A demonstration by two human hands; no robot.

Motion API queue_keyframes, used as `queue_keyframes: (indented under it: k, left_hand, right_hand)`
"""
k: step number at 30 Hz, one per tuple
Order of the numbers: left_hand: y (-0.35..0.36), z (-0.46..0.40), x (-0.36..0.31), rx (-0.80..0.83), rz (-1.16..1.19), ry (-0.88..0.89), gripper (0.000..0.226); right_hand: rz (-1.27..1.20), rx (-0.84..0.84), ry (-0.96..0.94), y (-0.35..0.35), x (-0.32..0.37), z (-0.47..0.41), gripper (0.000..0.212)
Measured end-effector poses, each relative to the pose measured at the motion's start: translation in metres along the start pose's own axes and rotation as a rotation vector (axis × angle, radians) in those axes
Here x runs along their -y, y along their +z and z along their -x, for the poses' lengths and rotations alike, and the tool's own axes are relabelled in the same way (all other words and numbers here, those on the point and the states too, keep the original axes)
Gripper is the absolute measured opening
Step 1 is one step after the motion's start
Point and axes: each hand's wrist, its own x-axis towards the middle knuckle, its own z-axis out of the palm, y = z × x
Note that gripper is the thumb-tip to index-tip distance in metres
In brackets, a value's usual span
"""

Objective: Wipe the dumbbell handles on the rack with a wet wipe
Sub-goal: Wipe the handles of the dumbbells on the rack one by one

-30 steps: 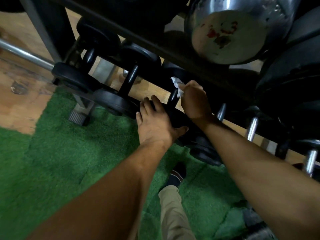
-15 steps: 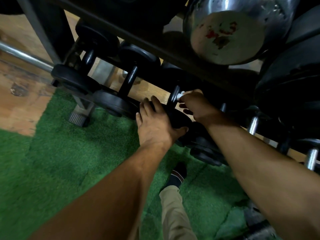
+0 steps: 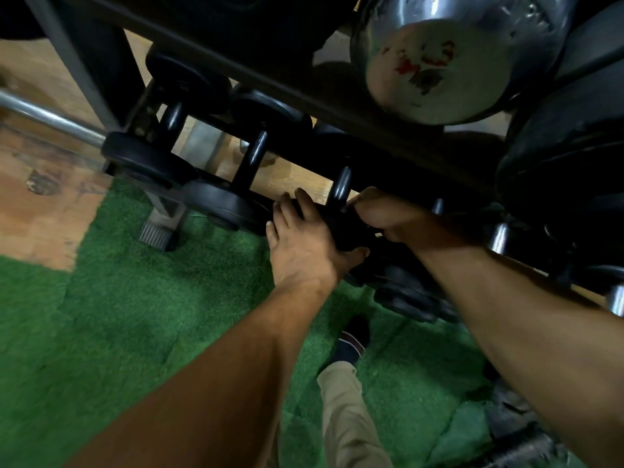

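Now my right hand (image 3: 381, 214) has slid down the dumbbell handle (image 3: 341, 189), wipe hidden inside curled fingers; left hand (image 3: 304, 244) stays flat, steadying the weight.

My view is dim; the rack (image 3: 337, 106) sinks into deep shadow. Glare streaks the chrome dumbbell end (image 3: 439, 62) at far right. Edges bend, and near forearms blur.
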Motion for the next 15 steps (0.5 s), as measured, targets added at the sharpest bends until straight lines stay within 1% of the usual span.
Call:
queue_keyframes:
  k: [1,4,5,7,10,12,15]
  left_hand:
    - [0.0002,0.0,0.0001,-0.005,0.0,0.001,0.147]
    - [0.001,0.0001,0.0006,-0.012,-0.005,0.002,0.147]
    - [0.0011,-0.0001,0.0007,-0.011,-0.006,0.003,0.147]
    - [0.0009,-0.0005,0.0004,-0.013,-0.007,0.004,0.147]
    - [-0.0003,-0.0009,0.0007,-0.014,0.004,0.001,0.147]
    - [-0.0017,0.0008,0.0008,-0.023,0.005,0.003,0.146]
    - [-0.0014,0.0015,0.0014,-0.029,0.017,0.003,0.145]
  right_hand:
    - [0.005,0.016,0.005,-0.0008,0.0006,-0.0001,0.025]
    - [0.004,0.074,0.049,-0.0039,0.0001,-0.0059,0.041]
    - [-0.009,0.091,0.068,-0.0046,0.0001,-0.0077,0.041]
    - [-0.033,0.129,0.084,-0.0054,0.0037,-0.0043,0.037]
    - [-0.055,0.133,0.094,-0.0049,0.0055,-0.0044,0.025]
    - [-0.066,0.13,0.059,-0.0026,0.0043,-0.0051,0.02]
    - [0.033,0.062,-0.022,-0.0005,-0.0004,-0.0022,0.014]
